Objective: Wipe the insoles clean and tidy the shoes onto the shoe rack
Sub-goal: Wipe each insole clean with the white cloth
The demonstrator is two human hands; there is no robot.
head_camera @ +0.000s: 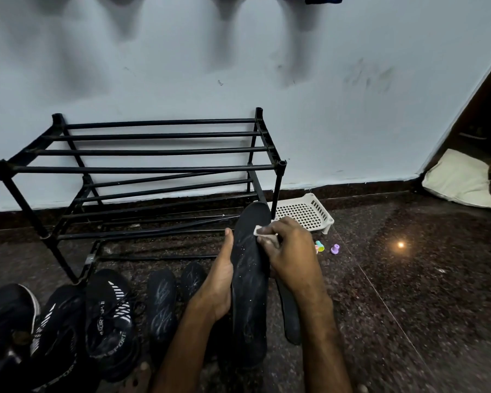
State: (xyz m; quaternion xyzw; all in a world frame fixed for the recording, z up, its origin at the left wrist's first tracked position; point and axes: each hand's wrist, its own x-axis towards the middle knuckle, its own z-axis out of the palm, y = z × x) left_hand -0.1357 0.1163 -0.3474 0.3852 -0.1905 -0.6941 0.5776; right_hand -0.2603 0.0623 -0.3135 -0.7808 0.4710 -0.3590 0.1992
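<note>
Sitting on the dark floor (pixel 408 293) by the shoe rack (pixel 153 151) and pale wall (pixel 323 109) is a white basket (pixel 304 211). The left hand (pixel 219 282) grips a black insole (pixel 250 279); the right hand (pixel 289 251) pinches a wipe (pixel 260 230) on it.

This looks like a home. A black shoe rack (pixel 153 168) stands by a pale wall (pixel 323 109), shoes (pixel 108 313) sit in a row on the dark stone floor (pixel 408 293), and small toys (pixel 335 248) lie nearby.

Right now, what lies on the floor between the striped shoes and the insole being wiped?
Head view: a loose insole and a second loose insole lie between the striped shoes and the held insole.
</note>
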